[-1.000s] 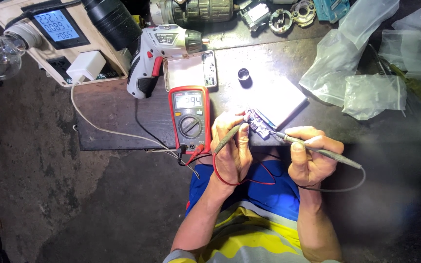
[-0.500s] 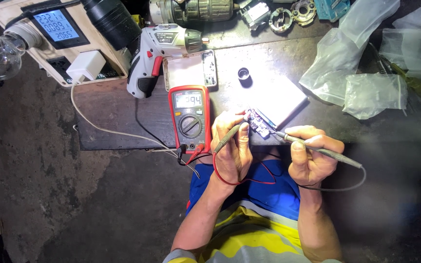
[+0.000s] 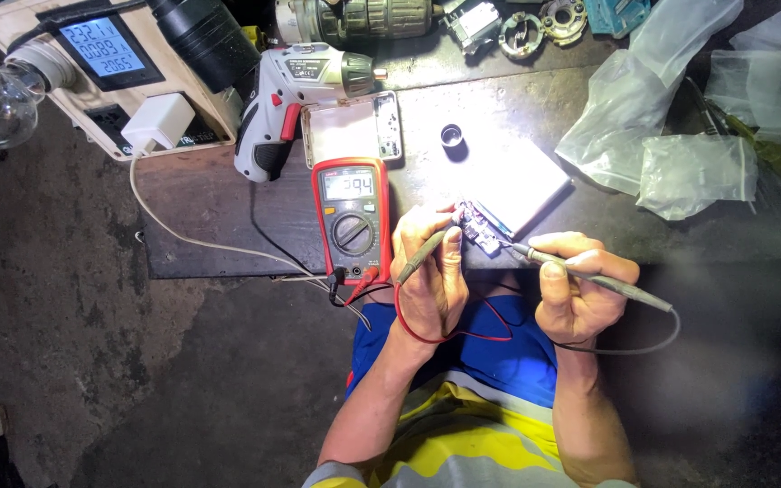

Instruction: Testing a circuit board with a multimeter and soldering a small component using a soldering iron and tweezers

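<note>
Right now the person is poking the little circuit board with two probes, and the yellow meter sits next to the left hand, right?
Not quite: the meter is red, not yellow, as the head view shows. It does sit beside the left hand, and both hands hold probes to the little circuit board.

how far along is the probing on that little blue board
Set up looks done: the red multimeter is on, its leads plugged in. In hand: the left hand and right hand each hold a probe with its tip on the small blue circuit board. Left: other points, though which cannot be told.
</note>
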